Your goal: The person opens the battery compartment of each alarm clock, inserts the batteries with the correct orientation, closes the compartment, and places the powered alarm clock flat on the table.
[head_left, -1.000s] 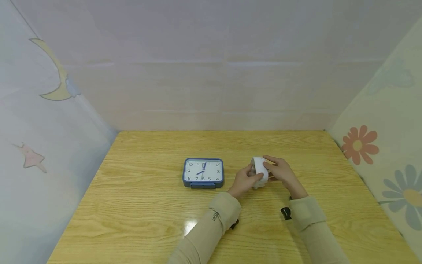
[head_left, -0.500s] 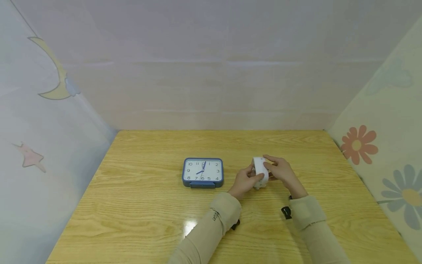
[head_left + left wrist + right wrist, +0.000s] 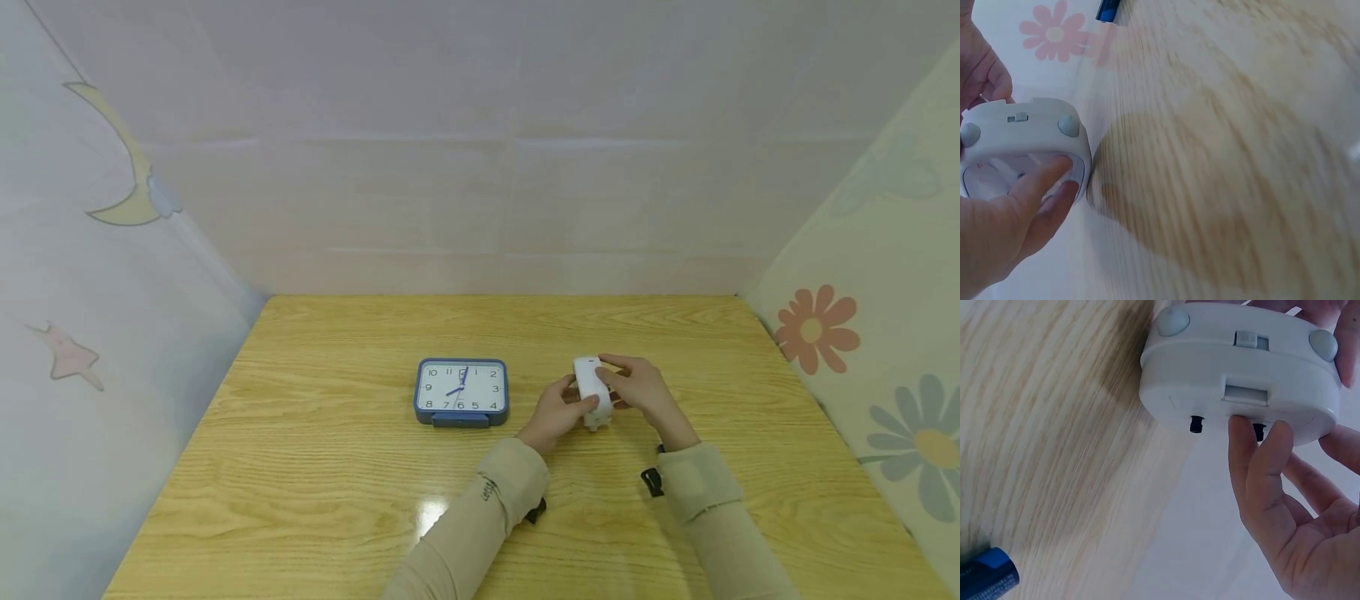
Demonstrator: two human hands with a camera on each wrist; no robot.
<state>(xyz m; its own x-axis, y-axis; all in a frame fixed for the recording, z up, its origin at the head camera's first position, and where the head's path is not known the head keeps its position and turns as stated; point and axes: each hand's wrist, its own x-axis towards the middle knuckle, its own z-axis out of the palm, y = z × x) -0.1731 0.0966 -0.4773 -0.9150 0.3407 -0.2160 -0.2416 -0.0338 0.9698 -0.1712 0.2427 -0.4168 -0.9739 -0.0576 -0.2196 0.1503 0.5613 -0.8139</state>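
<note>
Both hands hold a small white alarm clock point(image 3: 591, 392) just above or on the wooden table, right of centre in the head view. My left hand point(image 3: 555, 416) grips it from the front-left, thumb on its casing. In the left wrist view, left fingers point(image 3: 1038, 187) press against the clock's face. My right hand point(image 3: 636, 390) holds the far right part. In the right wrist view, right fingertips point(image 3: 1279, 434) touch the back of the clock beside one of two black knobs. Two round feet and a slide switch show on its underside.
A blue rectangular clock point(image 3: 461, 392) lies face up on the wooden table point(image 3: 337, 500), left of the hands. A blue cylinder, battery-like, point(image 3: 988, 575) lies on the table in the right wrist view. A patterned cloth wall point(image 3: 480, 208) encloses the back and sides.
The white alarm clock has turned in the hands, so its face opening is now hidden and its casing shows more in the head view. Both hands stay nearly in place.
</note>
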